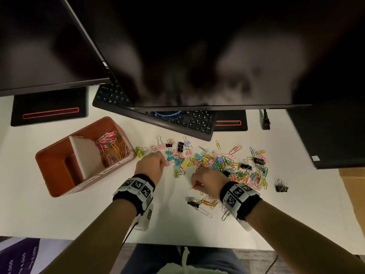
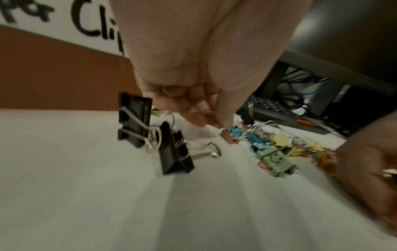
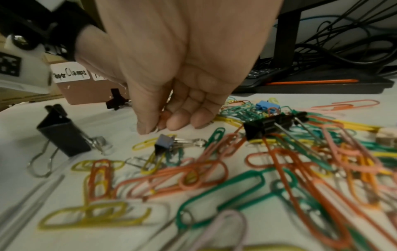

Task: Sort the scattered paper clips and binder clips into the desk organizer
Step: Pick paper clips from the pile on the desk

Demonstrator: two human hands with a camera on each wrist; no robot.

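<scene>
The orange-brown desk organizer (image 1: 59, 155) stands at the left, with coloured paper clips (image 1: 112, 147) in its back right compartment. A scattered pile of paper clips and binder clips (image 1: 217, 163) covers the middle and right of the white desk. My left hand (image 1: 163, 162) is at the pile's left edge, and its fingertips (image 2: 223, 124) pinch a small pink binder clip (image 1: 167, 164). My right hand (image 1: 194, 185) is low over the desk in front of the pile. Its curled thumb and fingers (image 3: 148, 129) pinch a thin silver paper clip (image 1: 192, 188).
Two black binder clips (image 2: 174, 152) stand near my left wrist and another black binder clip (image 3: 62, 135) near my right. A keyboard (image 1: 177, 119) and monitor stands lie behind the pile. A lone black binder clip (image 1: 282, 186) sits far right. Bare desk lies between the organizer and my arms.
</scene>
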